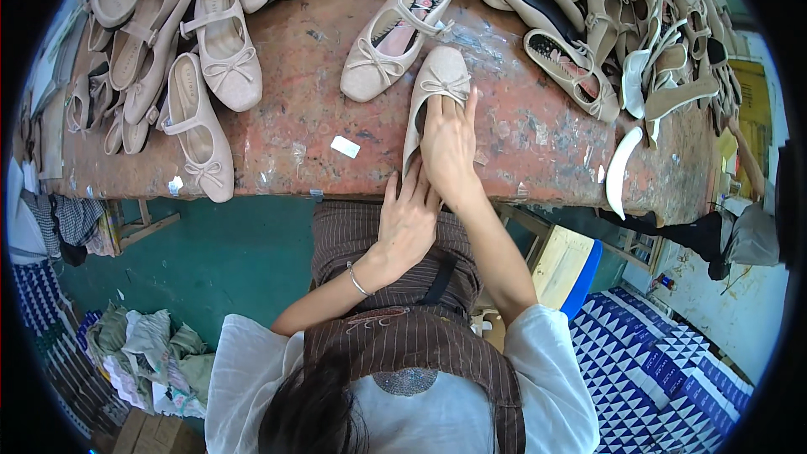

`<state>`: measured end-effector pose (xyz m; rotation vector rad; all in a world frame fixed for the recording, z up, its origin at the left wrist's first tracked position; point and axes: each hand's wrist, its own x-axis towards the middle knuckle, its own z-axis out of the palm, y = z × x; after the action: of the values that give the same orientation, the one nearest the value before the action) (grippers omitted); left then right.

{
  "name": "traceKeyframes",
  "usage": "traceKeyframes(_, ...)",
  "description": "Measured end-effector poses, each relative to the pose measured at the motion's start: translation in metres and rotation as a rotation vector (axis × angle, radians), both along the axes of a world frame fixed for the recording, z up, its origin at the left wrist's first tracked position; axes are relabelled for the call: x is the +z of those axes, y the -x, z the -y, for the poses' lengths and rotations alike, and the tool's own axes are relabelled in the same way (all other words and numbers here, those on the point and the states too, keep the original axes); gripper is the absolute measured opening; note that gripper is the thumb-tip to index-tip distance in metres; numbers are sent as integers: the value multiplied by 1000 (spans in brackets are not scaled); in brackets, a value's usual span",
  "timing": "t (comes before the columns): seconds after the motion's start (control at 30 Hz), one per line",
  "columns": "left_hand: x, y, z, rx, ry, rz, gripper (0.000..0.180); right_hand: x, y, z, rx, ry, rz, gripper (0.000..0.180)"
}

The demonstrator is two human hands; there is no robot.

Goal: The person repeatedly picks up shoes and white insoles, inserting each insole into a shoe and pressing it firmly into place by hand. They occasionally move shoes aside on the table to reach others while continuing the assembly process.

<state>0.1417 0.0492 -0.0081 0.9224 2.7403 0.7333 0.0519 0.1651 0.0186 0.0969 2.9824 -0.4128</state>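
A beige Mary Jane shoe (443, 71) with a bow on its toe lies at the table's near edge, toe pointing away from me. My right hand (450, 147) reaches into its opening, the fingertips hidden inside, and grips it. At the heel end, my left hand (408, 220) holds the shoe with fingers stretched forward, close against my right hand. Just beyond, to the left, a matching shoe (378, 67) has its strap across and a dark, patterned inside with a pinkish patch. What lies inside the shoe in my hands is hidden by my fingers.
Beige shoes (223, 50) stand in a group at the left, and a large pile (622, 8) fills the far right. White curved insole-like pieces (623, 172) lie at the right edge. A small white label (345, 147) rests on the worn red table (294, 101). A wooden stool (563, 265) stands below.
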Motion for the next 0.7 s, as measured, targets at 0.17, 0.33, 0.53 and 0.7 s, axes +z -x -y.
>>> traceKeyframes(0.17,-8,-5,-1,13,-32,-10,54,-24,-54,14,65,-169,-360,50)
traceKeyframes(0.33,0,-2,1,-35,-10,-26,49,-24,-20,5,-23,-195,-319,41)
traceKeyframes(0.53,4,2,-7,-37,73,-104,45,-19,16,-11,78,-433,89,23)
traceKeyframes(0.7,-4,17,-2,103,-191,-155,38,6,-6,-38,225,461,67,26)
